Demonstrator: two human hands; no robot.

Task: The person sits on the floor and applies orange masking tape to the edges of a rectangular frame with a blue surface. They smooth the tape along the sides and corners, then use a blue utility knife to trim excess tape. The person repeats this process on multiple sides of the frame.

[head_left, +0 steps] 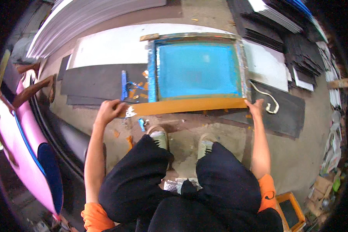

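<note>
A framed printing screen (pixel 197 69) with a blue mesh lies flat on the floor in front of my feet. Its near edge is a long orange-brown wooden bar (pixel 189 105). My left hand (pixel 110 108) grips the left end of that bar, where white paint is smeared. My right hand (pixel 256 106) holds the bar's right end. Both arms reach forward past my knees in black trousers.
Black sheets (pixel 100 83) and a white sheet (pixel 116 46) lie under and beside the screen. A blue tool (pixel 124 85) and orange scraps sit to its left. A pale cord (pixel 268 101) lies at right. Stacks of boards (pixel 282 23) fill the back. Another person's arms (pixel 31 91) show at far left.
</note>
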